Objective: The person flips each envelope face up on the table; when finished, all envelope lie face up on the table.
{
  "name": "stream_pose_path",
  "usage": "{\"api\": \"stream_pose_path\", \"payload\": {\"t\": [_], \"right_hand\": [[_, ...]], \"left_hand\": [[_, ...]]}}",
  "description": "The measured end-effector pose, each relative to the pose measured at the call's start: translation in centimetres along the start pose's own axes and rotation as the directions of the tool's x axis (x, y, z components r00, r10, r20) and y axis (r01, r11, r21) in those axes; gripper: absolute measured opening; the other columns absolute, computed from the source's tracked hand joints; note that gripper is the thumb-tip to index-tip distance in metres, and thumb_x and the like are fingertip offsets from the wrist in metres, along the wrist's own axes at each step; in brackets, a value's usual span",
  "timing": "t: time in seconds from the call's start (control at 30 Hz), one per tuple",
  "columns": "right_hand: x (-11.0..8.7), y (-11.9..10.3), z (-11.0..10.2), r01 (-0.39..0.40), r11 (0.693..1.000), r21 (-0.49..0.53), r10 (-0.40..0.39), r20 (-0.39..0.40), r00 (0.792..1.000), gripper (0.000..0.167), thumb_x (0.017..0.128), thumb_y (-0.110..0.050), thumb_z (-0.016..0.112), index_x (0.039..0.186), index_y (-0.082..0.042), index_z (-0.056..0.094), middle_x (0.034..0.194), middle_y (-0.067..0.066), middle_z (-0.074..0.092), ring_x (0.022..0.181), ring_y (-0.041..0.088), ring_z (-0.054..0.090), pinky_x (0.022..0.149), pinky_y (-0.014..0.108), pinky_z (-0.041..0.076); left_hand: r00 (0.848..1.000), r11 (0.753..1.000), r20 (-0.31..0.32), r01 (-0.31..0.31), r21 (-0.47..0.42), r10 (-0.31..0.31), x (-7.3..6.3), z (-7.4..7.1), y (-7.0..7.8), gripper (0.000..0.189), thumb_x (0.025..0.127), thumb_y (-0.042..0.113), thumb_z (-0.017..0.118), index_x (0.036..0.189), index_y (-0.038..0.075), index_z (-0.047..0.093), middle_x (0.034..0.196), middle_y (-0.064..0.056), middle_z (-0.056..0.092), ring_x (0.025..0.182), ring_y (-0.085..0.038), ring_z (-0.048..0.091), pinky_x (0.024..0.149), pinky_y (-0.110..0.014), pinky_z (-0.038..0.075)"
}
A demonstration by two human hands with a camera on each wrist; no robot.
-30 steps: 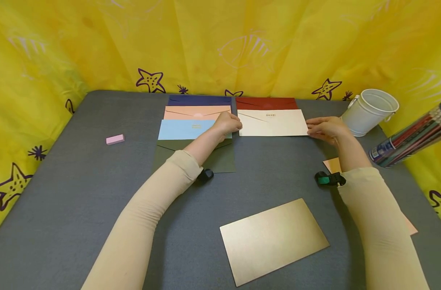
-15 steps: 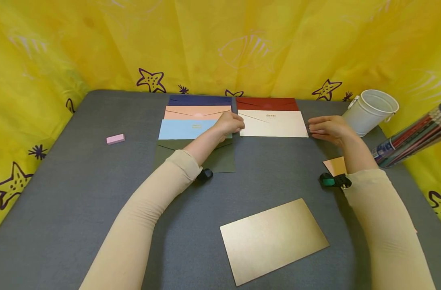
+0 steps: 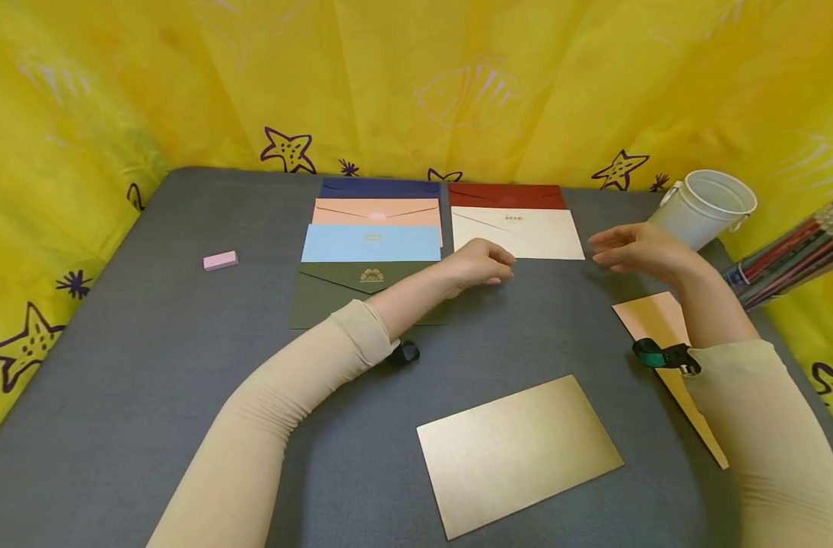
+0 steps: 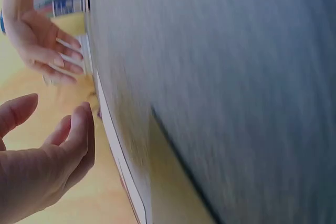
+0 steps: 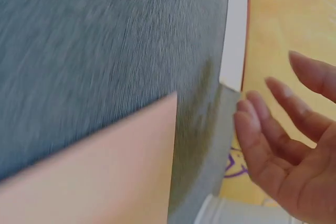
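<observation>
My left hand (image 3: 481, 266) hovers in front of the cream envelope (image 3: 526, 234), its fingers relaxed and holding nothing. Thumb and fingers stand apart in the left wrist view. To the right of that envelope, my right hand (image 3: 635, 247) is raised with loosely bent, empty fingers. Behind the cream envelope lies a red envelope (image 3: 505, 196). A left column overlaps from back to front: a navy envelope (image 3: 382, 187), a peach envelope (image 3: 378, 209), a light blue envelope (image 3: 361, 243) and a dark green envelope (image 3: 327, 293). Below my right forearm lies a peach-orange envelope (image 3: 652, 320), partly hidden by the sleeve.
A gold rectangular sheet (image 3: 519, 457) lies near the front of the grey table. A pink eraser (image 3: 220, 261) is at the left. At the right stand a white bucket (image 3: 707, 202) and a clear tube of pencils (image 3: 793, 255). A yellow curtain (image 3: 389, 84) hangs behind.
My left hand has left the cream envelope's left edge and moved right and nearer. My right hand has come off its right edge and drawn slightly right. The cream envelope lies nearly where it was.
</observation>
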State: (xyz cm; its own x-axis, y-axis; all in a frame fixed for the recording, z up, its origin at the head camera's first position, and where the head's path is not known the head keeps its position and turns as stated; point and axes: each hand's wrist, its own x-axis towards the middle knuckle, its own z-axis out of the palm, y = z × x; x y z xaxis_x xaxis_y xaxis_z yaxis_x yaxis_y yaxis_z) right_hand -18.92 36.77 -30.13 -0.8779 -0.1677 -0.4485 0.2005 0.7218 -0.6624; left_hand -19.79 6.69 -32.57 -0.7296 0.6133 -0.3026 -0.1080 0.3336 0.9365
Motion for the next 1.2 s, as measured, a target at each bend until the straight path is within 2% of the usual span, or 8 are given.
{"api": "stream_pose_path", "payload": {"t": [0.3, 0.47, 0.57, 0.67, 0.73, 0.83, 0.97, 1.2], "right_hand": [[-2.6, 3.2, -0.9, 0.0, 0.998, -0.057, 0.0, 0.005, 1.0, 0.063, 0.102, -0.026, 0.055, 0.148, 0.009, 0.031, 0.153, 0.031, 0.035, 0.092, -0.02, 0.055, 0.082, 0.011, 0.051], [-3.8, 5.0, -1.4, -0.004, 0.996, -0.084, 0.004, 0.005, 1.0, 0.066, 0.1, -0.023, 0.058, 0.148, 0.012, 0.029, 0.151, 0.038, 0.032, 0.091, -0.022, 0.052, 0.078, 0.009, 0.05], [-4.5, 5.8, -1.7, -0.028, 0.989, -0.145, 0.026, -0.014, 1.0, 0.068, 0.098, -0.025, 0.061, 0.147, 0.012, 0.031, 0.149, 0.04, 0.034, 0.101, -0.009, 0.057, 0.077, 0.011, 0.051], [-5.2, 6.4, -1.8, -0.076, 0.972, -0.224, 0.07, -0.033, 0.997, 0.072, 0.096, -0.029, 0.064, 0.144, 0.014, 0.032, 0.143, 0.043, 0.037, 0.114, 0.028, 0.06, 0.083, 0.025, 0.057], [-5.5, 6.7, -1.8, -0.105, 0.958, -0.267, 0.099, -0.038, 0.994, 0.077, 0.094, -0.031, 0.066, 0.142, 0.018, 0.031, 0.14, 0.046, 0.037, 0.121, 0.052, 0.049, 0.087, 0.04, 0.058], [-5.9, 7.1, -1.6, -0.126, 0.947, -0.297, 0.124, -0.025, 0.992, 0.085, 0.092, -0.034, 0.067, 0.137, 0.026, 0.028, 0.135, 0.05, 0.036, 0.119, 0.058, 0.048, 0.092, 0.055, 0.054], [-6.0, 7.4, -1.4, -0.137, 0.939, -0.315, 0.14, -0.013, 0.99, 0.089, 0.09, -0.036, 0.069, 0.133, 0.03, 0.028, 0.132, 0.05, 0.038, 0.115, 0.057, 0.049, 0.093, 0.06, 0.051], [-5.5, 7.7, -1.1, -0.139, 0.922, -0.361, 0.124, -0.066, 0.99, 0.083, 0.085, -0.031, 0.076, 0.125, 0.029, 0.036, 0.115, 0.04, 0.051, 0.1, 0.042, 0.052, 0.083, 0.043, 0.05]], "left_hand": [[0.975, 0.982, 0.214, 0.096, -0.161, -0.06, -0.9, 4.3, -0.1, 0.046, 0.096, 0.0, 0.056, 0.14, -0.008, 0.048, 0.137, -0.026, 0.058, 0.084, -0.006, 0.058, 0.076, -0.014, 0.053], [0.956, 0.973, 0.285, 0.134, -0.19, -0.076, -1.2, 5.8, -0.1, 0.047, 0.096, 0.001, 0.055, 0.141, -0.008, 0.046, 0.138, -0.026, 0.057, 0.086, -0.008, 0.058, 0.094, -0.023, 0.055], [0.952, 0.971, 0.296, 0.143, -0.193, -0.082, -1.3, 6.2, -0.1, 0.048, 0.096, 0.001, 0.057, 0.141, -0.008, 0.046, 0.138, -0.026, 0.057, 0.088, -0.009, 0.059, 0.102, -0.029, 0.053], [0.95, 0.97, 0.3, 0.149, -0.19, -0.087, -1.3, 6.3, 0.0, 0.048, 0.095, 0.0, 0.058, 0.141, -0.008, 0.046, 0.139, -0.025, 0.057, 0.091, -0.011, 0.06, 0.105, -0.032, 0.052], [0.949, 0.97, 0.301, 0.153, -0.191, -0.09, -1.4, 6.3, 0.0, 0.049, 0.095, 0.0, 0.058, 0.141, -0.008, 0.046, 0.139, -0.025, 0.057, 0.092, -0.012, 0.06, 0.106, -0.033, 0.051], [0.949, 0.968, 0.3, 0.157, -0.196, -0.093, -1.4, 6.2, 0.0, 0.049, 0.095, 0.0, 0.058, 0.141, -0.008, 0.046, 0.14, -0.025, 0.057, 0.092, -0.013, 0.059, 0.107, -0.034, 0.05], [0.95, 0.967, 0.297, 0.162, -0.199, -0.098, -1.3, 6.0, 0.0, 0.049, 0.095, 0.0, 0.058, 0.142, -0.008, 0.046, 0.14, -0.025, 0.056, 0.093, -0.014, 0.059, 0.11, -0.036, 0.049], [0.952, 0.965, 0.286, 0.168, -0.199, -0.106, -1.2, 5.7, -0.1, 0.05, 0.095, 0.0, 0.058, 0.142, -0.007, 0.045, 0.14, -0.025, 0.056, 0.096, -0.015, 0.059, 0.106, -0.033, 0.051]]}}
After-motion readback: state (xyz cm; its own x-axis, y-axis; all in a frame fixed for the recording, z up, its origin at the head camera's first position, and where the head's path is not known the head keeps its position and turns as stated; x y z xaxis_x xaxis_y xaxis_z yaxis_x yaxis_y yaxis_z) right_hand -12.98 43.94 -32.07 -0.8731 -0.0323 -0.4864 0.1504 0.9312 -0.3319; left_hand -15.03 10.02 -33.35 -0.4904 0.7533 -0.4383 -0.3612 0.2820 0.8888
